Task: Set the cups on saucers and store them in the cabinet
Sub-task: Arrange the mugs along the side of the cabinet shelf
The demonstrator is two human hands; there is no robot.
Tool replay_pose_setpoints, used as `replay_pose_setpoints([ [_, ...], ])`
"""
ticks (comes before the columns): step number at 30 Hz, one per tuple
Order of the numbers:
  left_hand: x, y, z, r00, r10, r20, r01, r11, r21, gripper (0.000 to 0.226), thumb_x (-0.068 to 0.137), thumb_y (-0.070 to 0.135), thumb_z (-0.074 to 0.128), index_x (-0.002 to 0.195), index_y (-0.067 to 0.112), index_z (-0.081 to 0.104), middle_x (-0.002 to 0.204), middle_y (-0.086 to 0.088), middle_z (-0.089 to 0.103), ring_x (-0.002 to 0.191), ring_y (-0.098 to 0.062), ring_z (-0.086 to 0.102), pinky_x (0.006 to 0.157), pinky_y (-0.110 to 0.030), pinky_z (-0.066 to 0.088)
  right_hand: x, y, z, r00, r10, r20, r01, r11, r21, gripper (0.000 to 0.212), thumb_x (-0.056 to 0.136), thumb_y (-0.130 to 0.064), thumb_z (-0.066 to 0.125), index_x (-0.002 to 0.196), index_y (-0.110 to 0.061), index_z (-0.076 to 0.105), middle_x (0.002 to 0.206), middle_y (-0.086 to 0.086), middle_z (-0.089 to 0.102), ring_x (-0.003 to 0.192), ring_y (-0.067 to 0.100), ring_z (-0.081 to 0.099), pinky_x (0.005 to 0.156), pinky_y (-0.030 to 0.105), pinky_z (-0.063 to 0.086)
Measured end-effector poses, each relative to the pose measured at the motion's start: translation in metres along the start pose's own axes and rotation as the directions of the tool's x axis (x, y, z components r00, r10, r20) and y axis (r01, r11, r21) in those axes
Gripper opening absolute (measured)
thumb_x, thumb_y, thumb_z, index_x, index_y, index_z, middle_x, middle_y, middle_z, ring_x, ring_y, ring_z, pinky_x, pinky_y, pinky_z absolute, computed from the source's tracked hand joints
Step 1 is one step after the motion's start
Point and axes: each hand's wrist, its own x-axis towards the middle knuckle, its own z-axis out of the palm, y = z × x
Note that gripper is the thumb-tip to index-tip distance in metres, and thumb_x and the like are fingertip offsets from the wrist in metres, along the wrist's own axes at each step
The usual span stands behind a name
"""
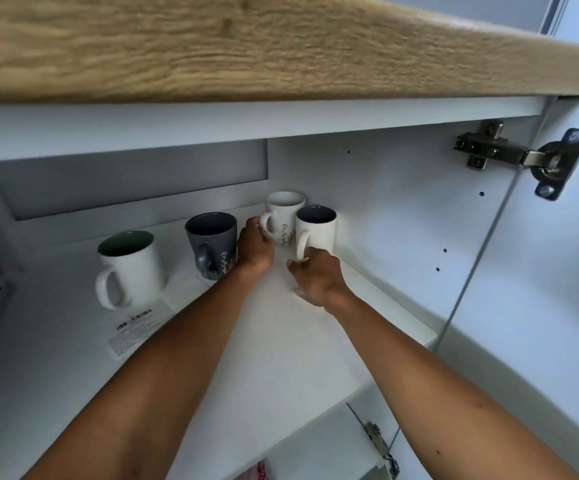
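Note:
Several mugs stand on the white cabinet shelf [281, 341]. At the back right is a white mug with a flower print [286, 211], and my left hand [255, 249] grips its handle. Just right of it stands a white mug with a dark inside [319, 226]; my right hand [315, 277] holds its handle from below. A dark blue-grey flowered mug [212, 244] stands left of my left hand, touching my wrist area. Farther left is a white mug with a green inside [130, 266]. No saucers are in view.
The cabinet door is swung open at the right, with its upper hinge [523, 157] and a lower hinge [381, 448]. A wooden countertop edge [281, 50] overhangs above. A barcode sticker [132, 330] lies on the shelf. A lower shelf shows something red [257, 472].

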Motion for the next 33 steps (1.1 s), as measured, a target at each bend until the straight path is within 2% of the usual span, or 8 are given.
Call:
replay_pose_setpoints([
  [3, -0.013, 0.0, -0.005, 0.999, -0.007, 0.041, 0.006, 1.0, 0.013, 0.034, 0.096, 0.008, 0.038, 0.128, 0.009, 0.047, 0.12, -0.012, 0.059, 0.108, -0.03, 0.058, 0.081, -0.032, 0.045, -0.002, 0.0, -0.009, 1.0, 0.014, 0.023, -0.014, 1.0, -0.007, 0.037, 0.091, -0.034, 0.061, 0.122, -0.014, 0.062, 0.107, 0.007, 0.069, 0.106, 0.029, 0.065, 0.09, 0.032, 0.052],
  [5, -0.024, -0.003, -0.008, 0.999, -0.002, 0.049, 0.0, 1.0, 0.029, 0.038, 0.094, 0.004, 0.038, 0.132, 0.01, 0.045, 0.124, -0.013, 0.057, 0.114, -0.031, 0.055, 0.09, -0.034, 0.045, -0.005, 0.001, -0.017, 1.0, 0.002, 0.013, -0.001, 1.0, -0.023, 0.043, 0.091, -0.036, 0.062, 0.128, -0.016, 0.06, 0.107, 0.008, 0.074, 0.108, 0.025, 0.067, 0.096, 0.03, 0.05],
  [8, -0.045, -0.005, -0.018, 0.994, 0.039, 0.1, -0.041, 0.999, 0.02, 0.041, 0.095, 0.002, 0.04, 0.136, 0.008, 0.043, 0.128, -0.016, 0.055, 0.119, -0.029, 0.052, 0.095, -0.032, 0.041, -0.018, 0.005, -0.032, 0.994, -0.105, -0.006, 0.102, 0.98, -0.172, 0.043, 0.093, -0.034, 0.062, 0.132, -0.014, 0.057, 0.119, 0.013, 0.064, 0.113, 0.025, 0.061, 0.09, 0.022, 0.043],
  [11, -0.069, -0.012, -0.034, 0.968, 0.076, 0.239, -0.088, 0.995, 0.04, 0.047, 0.098, 0.009, 0.045, 0.143, 0.011, 0.036, 0.14, -0.015, 0.047, 0.13, -0.028, 0.045, 0.105, -0.034, 0.039, -0.035, 0.013, -0.045, 0.98, -0.191, 0.054, 0.194, 0.872, -0.448, 0.053, 0.095, -0.044, 0.057, 0.141, -0.02, 0.048, 0.141, 0.012, 0.046, 0.132, 0.032, 0.038, 0.104, 0.038, 0.04],
  [15, -0.102, -0.028, -0.062, 0.936, 0.11, 0.335, -0.168, 0.975, 0.147, 0.056, 0.098, 0.021, 0.048, 0.15, 0.017, 0.028, 0.152, -0.011, 0.035, 0.139, -0.025, 0.033, 0.115, -0.034, 0.029, -0.058, 0.021, -0.059, 0.977, -0.128, 0.173, 0.211, 0.727, -0.654, 0.064, 0.095, -0.057, 0.047, 0.15, -0.028, 0.033, 0.158, 0.005, 0.026, 0.145, 0.032, 0.018, 0.111, 0.048, 0.032],
  [18, -0.13, -0.036, -0.087, 0.924, 0.144, 0.354, -0.224, 0.955, 0.196, 0.059, 0.097, 0.027, 0.052, 0.151, 0.019, 0.028, 0.155, -0.009, 0.03, 0.143, -0.023, 0.027, 0.117, -0.035, 0.027, -0.076, 0.022, -0.065, 0.969, -0.103, 0.226, 0.234, 0.686, -0.689, 0.068, 0.094, -0.061, 0.045, 0.152, -0.03, 0.028, 0.159, 0.006, 0.021, 0.147, 0.033, 0.015, 0.111, 0.049, 0.029],
  [25, -0.181, -0.053, -0.162, 0.947, 0.103, 0.304, -0.193, 0.94, 0.28, 0.065, 0.094, 0.039, 0.054, 0.151, 0.025, 0.025, 0.154, -0.007, 0.027, 0.142, -0.021, 0.024, 0.116, -0.035, 0.028, -0.104, 0.005, -0.054, 0.956, -0.107, 0.273, 0.269, 0.689, -0.673, 0.074, 0.092, -0.066, 0.045, 0.154, -0.032, 0.025, 0.164, 0.005, 0.013, 0.15, 0.031, 0.007, 0.115, 0.05, 0.023],
  [33, -0.186, -0.064, -0.237, 0.981, 0.161, 0.104, -0.191, 0.752, 0.631, 0.064, 0.089, 0.051, 0.055, 0.142, 0.025, 0.033, 0.149, -0.004, 0.034, 0.138, -0.029, 0.019, 0.108, -0.043, 0.03, -0.097, -0.048, 0.005, 0.905, -0.216, 0.368, 0.413, 0.659, -0.628, 0.076, 0.092, -0.066, 0.043, 0.156, -0.03, 0.023, 0.166, 0.006, 0.008, 0.152, 0.031, 0.002, 0.119, 0.049, 0.02],
])
